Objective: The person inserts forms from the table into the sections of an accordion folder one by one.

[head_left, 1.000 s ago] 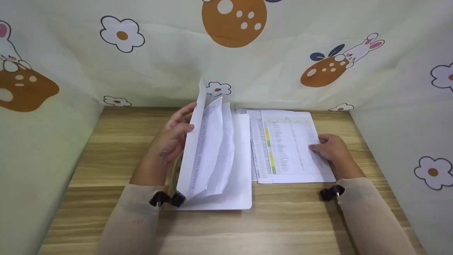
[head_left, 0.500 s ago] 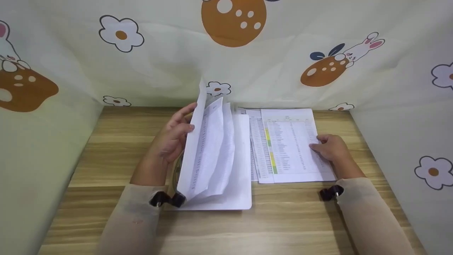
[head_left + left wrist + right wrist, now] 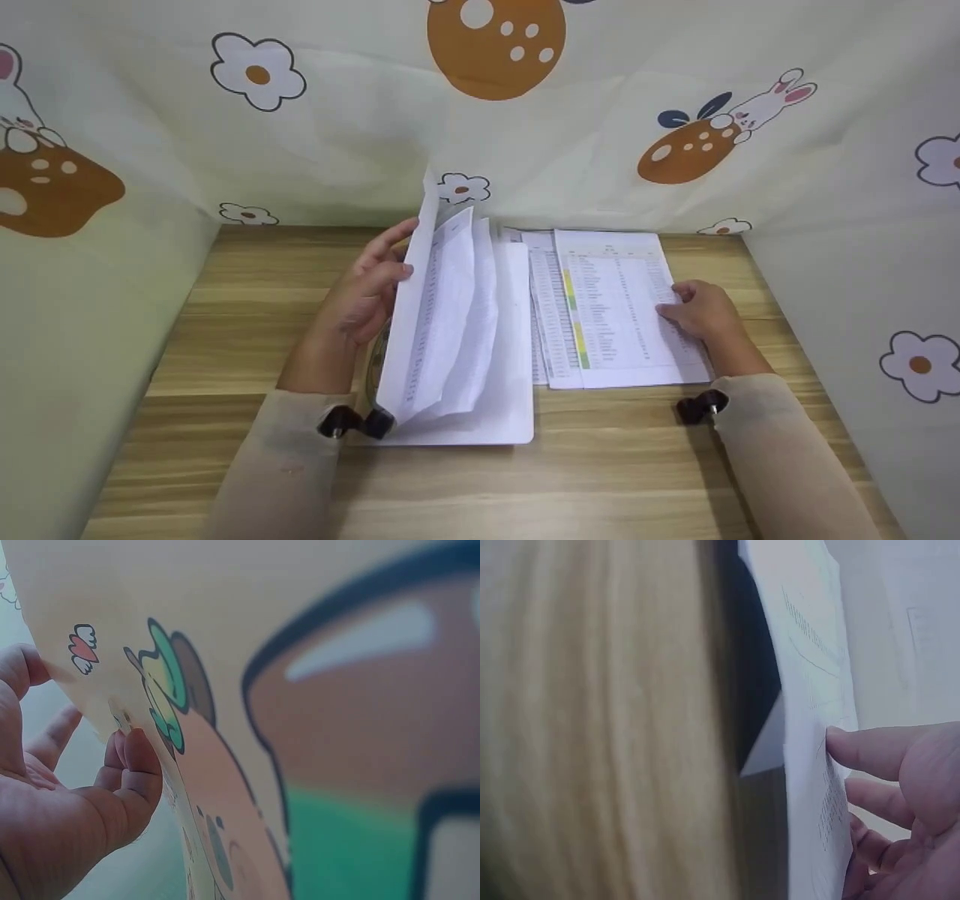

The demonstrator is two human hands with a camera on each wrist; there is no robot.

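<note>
In the head view a folder [image 3: 513,375] lies left of centre, its white back cover on the table and several loose printed sheets [image 3: 457,330] standing inside it. My left hand [image 3: 367,289] holds up its front cover [image 3: 409,300] by the edge, thumb on one side and fingers on the other. The left wrist view shows the cover's cartoon-printed outside [image 3: 225,765]. To the right lies a stack of printed papers [image 3: 619,307] with yellow and green marks. My right hand [image 3: 705,311] pinches the stack's right edge, thumb on top; the right wrist view shows the papers [image 3: 810,712] edge-on.
The wooden table [image 3: 600,465] extends in front of the folder and papers. A pale curtain [image 3: 360,127] with flowers, rabbits and carrots hangs behind and along both sides. More sheets [image 3: 541,315] lie partly under the stack's left side.
The top papers under my right hand have shifted slightly, and that hand has moved a little. My left hand and the raised cover have stayed nearly still.
</note>
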